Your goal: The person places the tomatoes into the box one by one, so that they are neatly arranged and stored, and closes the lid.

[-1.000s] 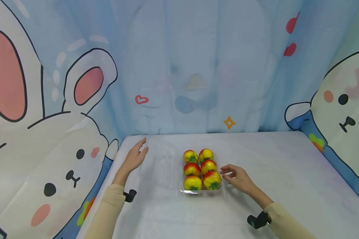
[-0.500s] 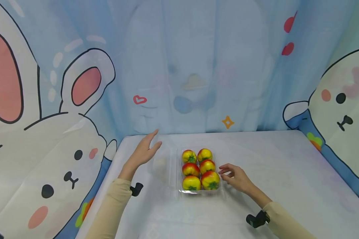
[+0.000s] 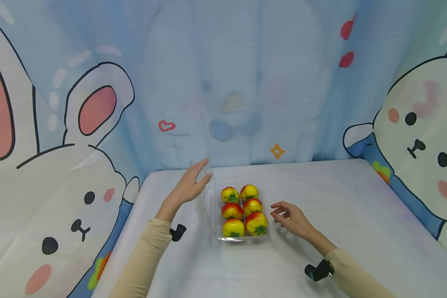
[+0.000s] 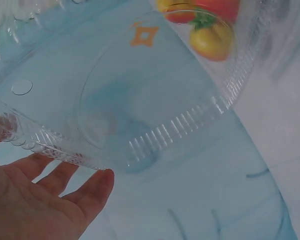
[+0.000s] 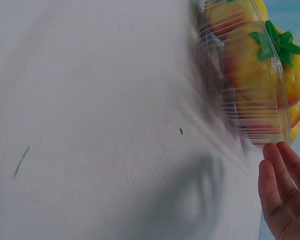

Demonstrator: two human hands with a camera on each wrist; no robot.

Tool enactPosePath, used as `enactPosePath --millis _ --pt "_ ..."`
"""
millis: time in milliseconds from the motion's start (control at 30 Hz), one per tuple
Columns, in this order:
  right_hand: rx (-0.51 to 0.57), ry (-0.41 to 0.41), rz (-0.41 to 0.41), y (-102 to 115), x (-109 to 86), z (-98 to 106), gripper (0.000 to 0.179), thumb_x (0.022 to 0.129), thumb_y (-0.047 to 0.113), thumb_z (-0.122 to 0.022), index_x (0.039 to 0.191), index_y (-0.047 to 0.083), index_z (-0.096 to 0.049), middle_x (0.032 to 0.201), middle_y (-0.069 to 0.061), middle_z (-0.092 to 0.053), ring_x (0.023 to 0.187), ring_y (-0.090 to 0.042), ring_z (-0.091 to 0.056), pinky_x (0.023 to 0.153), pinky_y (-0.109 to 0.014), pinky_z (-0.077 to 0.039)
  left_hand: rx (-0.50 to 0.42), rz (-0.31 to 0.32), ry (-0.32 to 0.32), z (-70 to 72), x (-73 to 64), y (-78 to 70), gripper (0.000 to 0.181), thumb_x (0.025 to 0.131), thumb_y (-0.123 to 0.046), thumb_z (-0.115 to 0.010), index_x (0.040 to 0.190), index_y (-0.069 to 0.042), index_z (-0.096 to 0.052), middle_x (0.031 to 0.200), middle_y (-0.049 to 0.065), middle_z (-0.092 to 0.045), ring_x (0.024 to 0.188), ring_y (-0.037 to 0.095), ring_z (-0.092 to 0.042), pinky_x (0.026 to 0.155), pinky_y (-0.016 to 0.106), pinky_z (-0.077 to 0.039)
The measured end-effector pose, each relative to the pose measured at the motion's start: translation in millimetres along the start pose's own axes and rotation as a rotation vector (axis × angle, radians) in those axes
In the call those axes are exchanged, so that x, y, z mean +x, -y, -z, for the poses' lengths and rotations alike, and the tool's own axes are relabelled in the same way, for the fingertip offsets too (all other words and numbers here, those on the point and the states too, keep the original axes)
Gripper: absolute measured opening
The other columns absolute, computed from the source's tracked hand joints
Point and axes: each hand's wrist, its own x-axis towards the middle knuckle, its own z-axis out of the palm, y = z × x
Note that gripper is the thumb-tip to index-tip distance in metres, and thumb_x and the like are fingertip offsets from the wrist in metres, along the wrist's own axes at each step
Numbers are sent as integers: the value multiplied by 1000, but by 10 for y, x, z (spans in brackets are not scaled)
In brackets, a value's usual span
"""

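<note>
A clear plastic clamshell box [image 3: 242,239] stands on the table, holding several yellow-and-red fruits [image 3: 256,224] with green leafy tops. Its hinged clear lid [image 3: 210,198] stands raised on the left side. My left hand [image 3: 188,186] is at the lid's outer side, fingers extended and thumb apart. In the left wrist view, its fingertips [image 4: 108,176] touch the ribbed rim of the lid [image 4: 165,131]. On the box's right, my right hand [image 3: 292,219] hovers with loosely bent fingers, holding nothing. The right wrist view has its fingertips [image 5: 270,150] close to the box's ribbed wall [image 5: 250,117]; contact is unclear.
A white cloth covers the table [image 3: 320,190]. Behind it hangs a blue curtain [image 3: 231,74] printed with cartoon rabbits. The table's back edge runs just beyond the box.
My left hand has moved right toward the box, and the lid has swung up from lying flat on the left. My right hand stays nearly still. The head view has turned slightly.
</note>
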Motion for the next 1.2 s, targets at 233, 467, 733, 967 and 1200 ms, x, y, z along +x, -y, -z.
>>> enactPosePath --millis 233,467,733,967,1200 --pt "-14 -21 -8 -47 -62 103 30 95 9 -65 120 -5 -60 104 -18 -69 77 -28 -68 60 -26 -58 -44 -63 6 -126 127 -104 56 104 -24 -47 152 2 -32 157 21 -29 146 36 -26 119 54 -22" --pt "-7 -40 -53 -78 -122 127 29 95 9 -65 120 -5 -60 104 -17 -69 77 -28 -67 60 -26 -58 -73 -36 18 -273 271 -201 55 105 -26 -45 153 -4 -32 159 17 -28 147 35 -22 120 54 -18" --pt "-4 -46 -71 -132 -184 113 29 94 10 -66 120 -3 -61 104 -16 -69 76 -26 -66 61 -25 -58 -123 -60 57 -491 435 -334 54 106 -27 -43 154 -5 -31 159 15 -28 147 32 -25 116 50 -30" --pt "37 -30 -53 -168 -231 62 27 93 8 -66 117 -4 -62 101 -16 -69 75 -25 -67 59 -26 -58 -143 -110 64 -666 468 -396 56 107 -35 -37 154 -4 -31 157 19 -30 144 33 -30 111 48 -39" --pt "161 -15 -43 -249 -281 -2 30 97 11 -61 119 -8 -59 103 -22 -70 80 -26 -71 64 -31 -61 -215 -67 93 -819 521 -434 54 106 -26 -42 154 -4 -31 158 17 -30 144 32 -30 110 47 -40"
